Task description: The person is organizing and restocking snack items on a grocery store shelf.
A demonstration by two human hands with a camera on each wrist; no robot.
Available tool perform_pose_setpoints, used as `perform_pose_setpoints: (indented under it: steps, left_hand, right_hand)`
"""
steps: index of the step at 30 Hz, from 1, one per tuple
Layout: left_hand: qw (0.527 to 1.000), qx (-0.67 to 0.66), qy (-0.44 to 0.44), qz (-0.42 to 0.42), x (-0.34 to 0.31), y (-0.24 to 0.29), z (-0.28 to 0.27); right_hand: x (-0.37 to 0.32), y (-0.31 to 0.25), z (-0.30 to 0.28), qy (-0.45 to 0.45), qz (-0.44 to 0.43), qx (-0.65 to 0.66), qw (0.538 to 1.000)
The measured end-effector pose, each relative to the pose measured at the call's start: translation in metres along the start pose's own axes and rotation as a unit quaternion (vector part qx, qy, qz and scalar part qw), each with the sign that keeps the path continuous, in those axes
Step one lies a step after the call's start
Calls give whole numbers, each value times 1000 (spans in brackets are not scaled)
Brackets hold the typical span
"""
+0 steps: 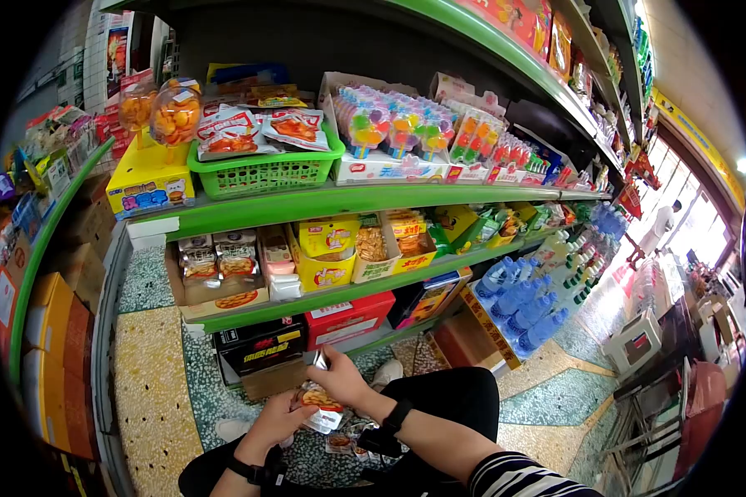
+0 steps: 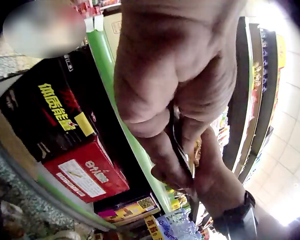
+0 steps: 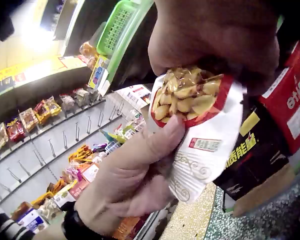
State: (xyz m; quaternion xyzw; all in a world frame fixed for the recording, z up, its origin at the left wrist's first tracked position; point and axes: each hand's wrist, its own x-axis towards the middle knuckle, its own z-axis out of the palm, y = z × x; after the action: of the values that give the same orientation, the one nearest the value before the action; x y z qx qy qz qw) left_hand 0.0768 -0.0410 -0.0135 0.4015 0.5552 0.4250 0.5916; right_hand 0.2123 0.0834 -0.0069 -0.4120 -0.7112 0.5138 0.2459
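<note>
My left hand [image 1: 275, 421] pinches a snack packet [image 1: 323, 400] low in the head view, between my knees. In the right wrist view the packet [image 3: 205, 130] is white and red, with a clear window onto yellowish pieces; the left thumb [image 3: 165, 134] presses its front. My right hand [image 1: 344, 379] grips the packet's upper part, and the right wrist view shows that hand [image 3: 215, 35] covering the top edge. A silvery edge [image 1: 320, 359] sticks up at the right fingers. From the left wrist, the left hand [image 2: 175, 80] hides most of the packet.
Several similar packets [image 1: 348, 446] lie low between the legs. Ahead, the lower green shelf [image 1: 307, 300] carries an open carton [image 1: 224, 305] of packets. Beneath it stand a black box [image 1: 261, 346] and a red box [image 1: 350, 319]. Water bottles [image 1: 522, 306] stand at the right.
</note>
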Motion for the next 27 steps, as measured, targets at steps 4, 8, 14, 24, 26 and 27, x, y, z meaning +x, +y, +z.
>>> perform_pose_setpoints:
  steps: [4,8,14,24,26,27]
  left_hand:
    - [995,72,-16,64,-5,-2,-2]
    - [998,47,10,36,10,-22,-1]
    - [980,-193,32,43,11,-14,12]
    - [981,-27,66,179,10,-23,3]
    - [984,-47,62,160,6,-13,-2]
    - [981,-83,53,167,9,-16,-4]
  right_hand:
    - [-3,7,-5,-49,72,144,986]
    - [2,18,-9,10,54,44,997]
    - [8,8,-3,157,4,141,978]
    - [10,-37,8,44,146,238,959]
    - [17,-31,3,7,137,222,965]
    - [21,-29,-2,-11,91,183,979]
